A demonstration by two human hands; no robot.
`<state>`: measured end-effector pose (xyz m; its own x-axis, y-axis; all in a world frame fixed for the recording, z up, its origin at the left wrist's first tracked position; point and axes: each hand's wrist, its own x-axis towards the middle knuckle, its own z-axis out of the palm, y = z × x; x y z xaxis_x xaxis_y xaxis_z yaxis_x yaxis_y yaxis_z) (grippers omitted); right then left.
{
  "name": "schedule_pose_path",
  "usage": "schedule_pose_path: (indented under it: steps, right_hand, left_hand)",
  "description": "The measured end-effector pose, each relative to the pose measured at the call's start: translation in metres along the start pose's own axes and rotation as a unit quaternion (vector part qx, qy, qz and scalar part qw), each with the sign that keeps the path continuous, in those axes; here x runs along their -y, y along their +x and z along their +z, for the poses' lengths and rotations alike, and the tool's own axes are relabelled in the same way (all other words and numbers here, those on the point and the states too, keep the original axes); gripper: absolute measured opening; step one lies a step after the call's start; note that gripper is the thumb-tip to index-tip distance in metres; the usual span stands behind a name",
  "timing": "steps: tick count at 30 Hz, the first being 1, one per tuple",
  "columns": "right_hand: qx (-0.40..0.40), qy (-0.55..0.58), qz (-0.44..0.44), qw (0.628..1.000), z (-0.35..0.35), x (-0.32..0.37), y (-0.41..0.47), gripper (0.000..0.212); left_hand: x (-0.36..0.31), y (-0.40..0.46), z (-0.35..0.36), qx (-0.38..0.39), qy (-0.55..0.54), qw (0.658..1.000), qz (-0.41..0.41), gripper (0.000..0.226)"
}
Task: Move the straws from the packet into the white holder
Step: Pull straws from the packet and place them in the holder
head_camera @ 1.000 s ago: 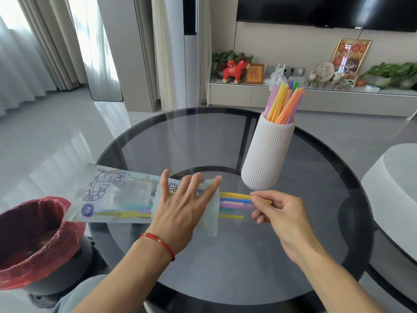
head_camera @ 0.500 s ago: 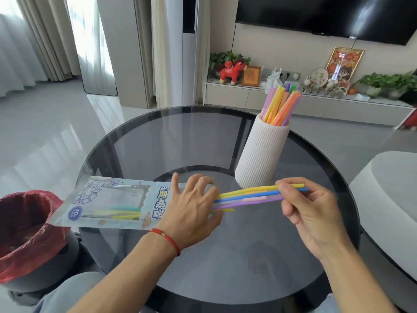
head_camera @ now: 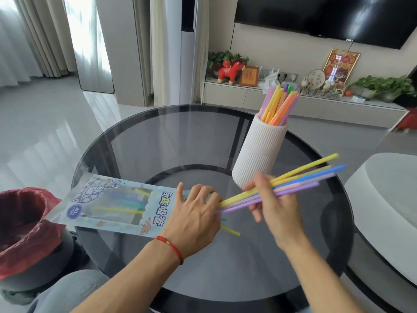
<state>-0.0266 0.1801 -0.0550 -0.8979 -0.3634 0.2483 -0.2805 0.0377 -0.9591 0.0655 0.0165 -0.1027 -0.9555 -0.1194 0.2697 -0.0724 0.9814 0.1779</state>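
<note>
Our right hand (head_camera: 274, 206) grips a bunch of straws (head_camera: 300, 177) near the holder (head_camera: 259, 152); left hand (head_camera: 194, 220), fingers spread, pins the packet (head_camera: 108, 206) down on the tabletop (head_camera: 180, 136).

Home living room, likely: wall TV (head_camera: 325, 16), curtains (head_camera: 33, 37), low cabinet (head_camera: 304, 105) with ornaments

packet (head_camera: 112, 206): 1 | white holder (head_camera: 259, 152): 1 | hands: 2 | straws in right-hand bunch (head_camera: 300, 179): about 5
</note>
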Motion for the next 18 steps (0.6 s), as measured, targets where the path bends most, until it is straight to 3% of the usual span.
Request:
schedule_pose_path:
  steps: [4, 8, 14, 18]
  right_hand:
    - [-0.034, -0.131, -0.083, 0.987, -0.045, 0.033, 0.025, 0.043]
    - [-0.012, -0.326, -0.097, 0.94, -0.047, 0.039, 0.045, 0.042]
    - [0.049, -0.281, 0.027, 0.958, -0.034, -0.011, 0.034, 0.036]
    - [0.035, -0.255, 0.008, 0.966, -0.037, -0.004, 0.034, 0.036]
  left_hand:
    - [0.004, 0.001, 0.008, 0.015, -0.011, 1.0, -0.021, 0.023]
    - [0.001, 0.002, 0.012, 0.011, -0.024, 0.999, -0.023, 0.024]
    - [0.002, 0.002, 0.016, 0.009, -0.035, 0.999, -0.023, 0.024]
    - [0.001, 0.004, 0.016, 0.002, -0.046, 0.999, -0.026, 0.026]
